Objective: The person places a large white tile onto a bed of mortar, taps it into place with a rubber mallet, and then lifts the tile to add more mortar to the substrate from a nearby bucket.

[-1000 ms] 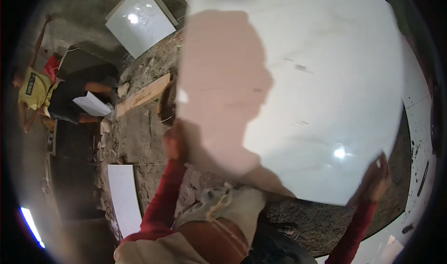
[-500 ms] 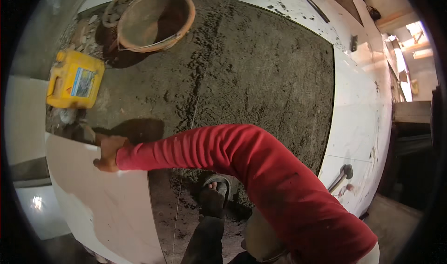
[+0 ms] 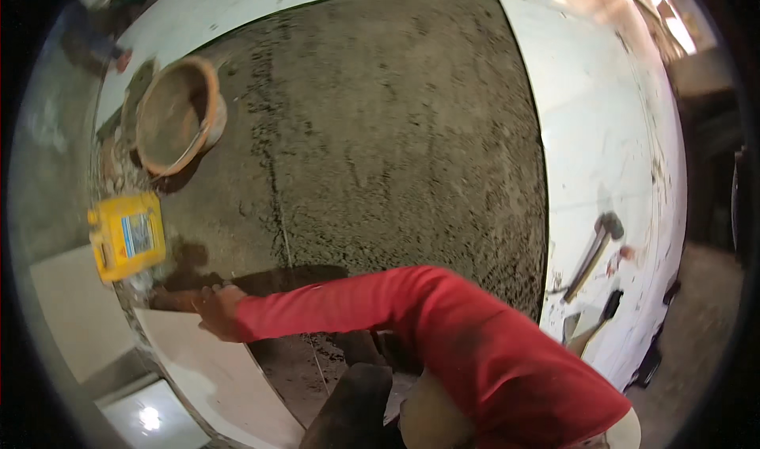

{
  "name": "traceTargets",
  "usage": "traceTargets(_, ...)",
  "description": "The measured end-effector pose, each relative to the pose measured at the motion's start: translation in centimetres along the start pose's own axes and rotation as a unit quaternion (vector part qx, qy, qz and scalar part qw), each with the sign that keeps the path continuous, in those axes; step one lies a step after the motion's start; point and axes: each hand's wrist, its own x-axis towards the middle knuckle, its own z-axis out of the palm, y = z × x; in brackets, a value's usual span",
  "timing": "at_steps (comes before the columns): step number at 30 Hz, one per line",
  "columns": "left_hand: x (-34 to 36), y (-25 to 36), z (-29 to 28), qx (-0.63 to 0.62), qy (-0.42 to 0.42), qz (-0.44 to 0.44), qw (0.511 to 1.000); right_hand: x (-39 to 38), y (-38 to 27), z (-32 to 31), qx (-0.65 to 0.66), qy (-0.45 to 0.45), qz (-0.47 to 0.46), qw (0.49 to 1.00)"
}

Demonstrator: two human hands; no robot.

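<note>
My right arm, in a red sleeve, reaches across to the left. At the far edge of a large pale tile [image 3: 214, 370], my right hand [image 3: 222, 313] is closed, thumb side against the tile and fingers curled over the edge. The fingertips are partly hidden. Just beyond that hand lies a brownish, blurred piece [image 3: 176, 300] whose kind I cannot make out. A yellow jerrycan [image 3: 138, 237] with a label stands past the tile's far corner. Wet grey mortar [image 3: 404, 148] spreads in front of me. My left hand does not show.
An orange-brown bucket [image 3: 182, 116] stands at the far left. White tiles [image 3: 582, 116] border the mortar on the right; a mallet [image 3: 595, 253] and a trowel [image 3: 595, 326] lie on them. A string line [image 3: 286, 247] crosses the mortar. My dark-trousered knee [image 3: 352, 405] is below.
The view has shifted, so the bucket, jerrycan and tile sit lower in it. My right hand stays at the tile's edge, somewhat nearer its far corner. The trowel has come into view.
</note>
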Motion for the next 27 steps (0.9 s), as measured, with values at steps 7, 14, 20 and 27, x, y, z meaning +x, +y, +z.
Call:
traceTargets(7, 6.9, 5.4, -16.0, 0.158, 0.130, 0.266, 0.942, -22.3, 16.5, -19.8, 0.047, 0.162, 0.211, 0.963)
traceTargets(14, 18.6, 28.1, -15.4, 0.076, 0.293, 0.634, 0.712, -61.6, 15.4, -29.6, -0.227, 0.597, 0.536, 0.552)
traceTargets(20, 14.4, 42.7, -5.7, 0.117, -0.098, 0.815, 0.559, -79.6, -0.7, -19.5, -0.284, 0.329, 0.782, 0.446)
traceTargets(27, 6.4, 47.0, 1.7, 0.087, -0.280, 0.864, 0.409, -86.0, -4.2, -9.1, -0.253, 0.176, 0.910, 0.279)
